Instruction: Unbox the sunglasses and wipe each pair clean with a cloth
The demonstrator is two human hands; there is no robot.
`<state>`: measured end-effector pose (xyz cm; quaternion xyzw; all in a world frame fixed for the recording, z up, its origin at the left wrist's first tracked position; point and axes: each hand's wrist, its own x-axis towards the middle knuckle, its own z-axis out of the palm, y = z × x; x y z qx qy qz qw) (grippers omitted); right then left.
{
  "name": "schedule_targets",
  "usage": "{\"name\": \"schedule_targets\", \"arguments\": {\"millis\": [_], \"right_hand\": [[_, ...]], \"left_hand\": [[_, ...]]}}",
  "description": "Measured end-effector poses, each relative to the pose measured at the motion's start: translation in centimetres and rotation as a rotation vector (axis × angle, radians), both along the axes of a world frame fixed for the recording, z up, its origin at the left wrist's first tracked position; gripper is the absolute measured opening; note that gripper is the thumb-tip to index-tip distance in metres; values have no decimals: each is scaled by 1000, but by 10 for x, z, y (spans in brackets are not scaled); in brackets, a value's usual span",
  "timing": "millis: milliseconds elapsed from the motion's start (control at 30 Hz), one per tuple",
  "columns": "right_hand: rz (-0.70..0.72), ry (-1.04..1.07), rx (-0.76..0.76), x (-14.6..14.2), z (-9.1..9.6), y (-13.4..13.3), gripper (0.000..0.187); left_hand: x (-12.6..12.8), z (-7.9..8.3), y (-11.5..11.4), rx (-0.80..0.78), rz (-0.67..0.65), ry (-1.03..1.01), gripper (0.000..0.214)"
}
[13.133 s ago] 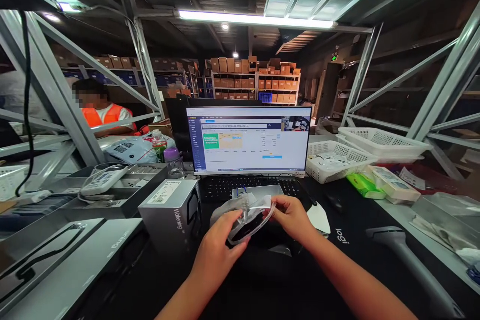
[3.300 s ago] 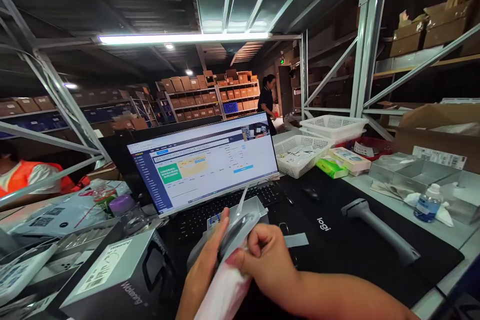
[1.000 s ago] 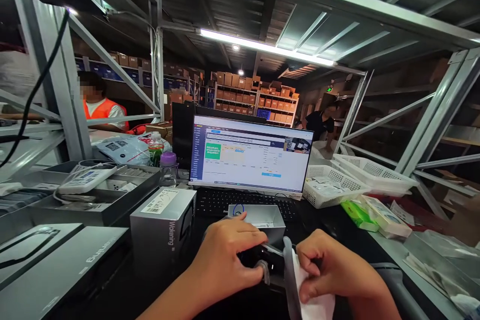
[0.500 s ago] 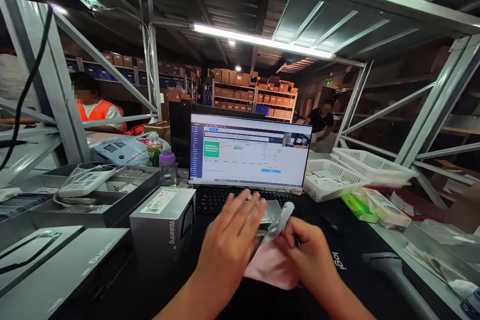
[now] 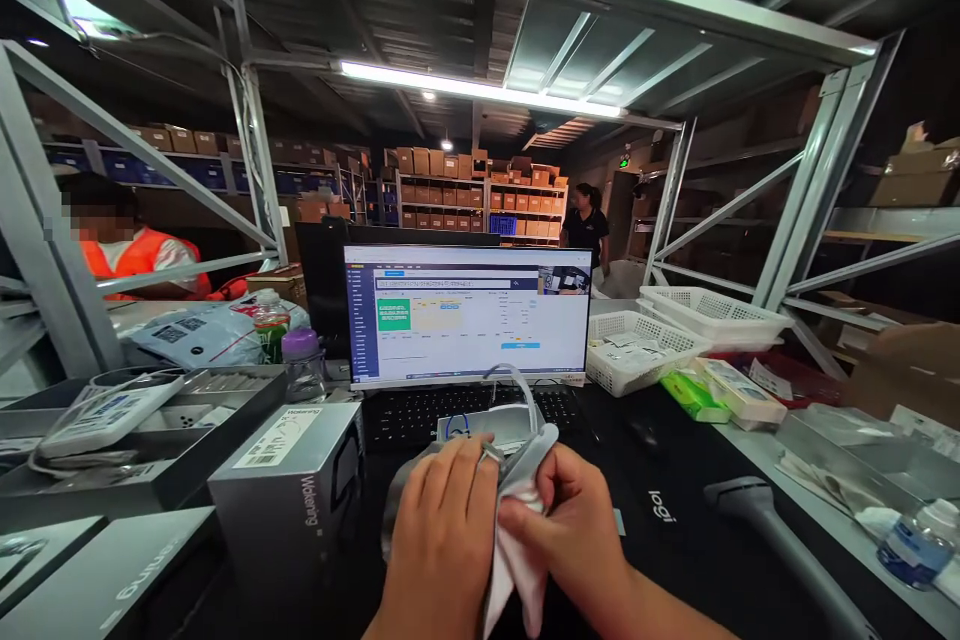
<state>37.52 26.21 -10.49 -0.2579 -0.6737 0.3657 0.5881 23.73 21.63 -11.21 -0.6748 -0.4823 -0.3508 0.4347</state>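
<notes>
Close in front of me, my left hand [image 5: 442,525] is closed over a light grey device with a curved, band-like end [image 5: 536,460]; its full shape is hidden by my fingers. Beside it, my right hand [image 5: 574,525] pinches a pale pink-white cloth [image 5: 517,575] against that end. The cloth hangs down between my hands. Behind my fingers lies a small grey box [image 5: 480,425], partly covered, and a thin pale loop [image 5: 514,380] rises over it. Darker grey material [image 5: 401,495] shows left of my left hand.
A monitor [image 5: 465,320] stands behind a black keyboard [image 5: 397,420]. To the left are a grey Wakening box [image 5: 277,490] and a purple-capped bottle [image 5: 301,365]. White baskets [image 5: 637,350], a green packet [image 5: 694,395] and a barcode scanner [image 5: 780,540] are on the right. People stand farther off.
My left hand, spread and raised before, has come down and closed on the grey device. The cloth now hangs lower between my hands. The view has turned slightly right.
</notes>
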Motion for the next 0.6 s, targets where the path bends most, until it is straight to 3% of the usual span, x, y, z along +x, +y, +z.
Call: {"name": "schedule_targets", "arguments": {"millis": [133, 267, 333, 400, 467, 600], "right_hand": [[-61, -115, 117, 13, 5, -2, 43], [66, 127, -236, 39, 29, 15, 50], [187, 293, -411, 46, 36, 25, 57], [258, 391, -472, 43, 36, 30, 59], [229, 374, -409, 33, 29, 28, 55], [-4, 200, -136, 5, 5, 7, 44]], "left_hand": [[-2, 4, 0, -142, -213, -76, 33], [-1, 10, 0, -305, -444, -82, 30], [1, 9, 1, -311, -471, -97, 25], [1, 4, 4, -316, -461, -132, 22], [-2, -1, 6, -322, -439, -185, 18], [-14, -12, 12, -383, -456, -327, 28]]}}
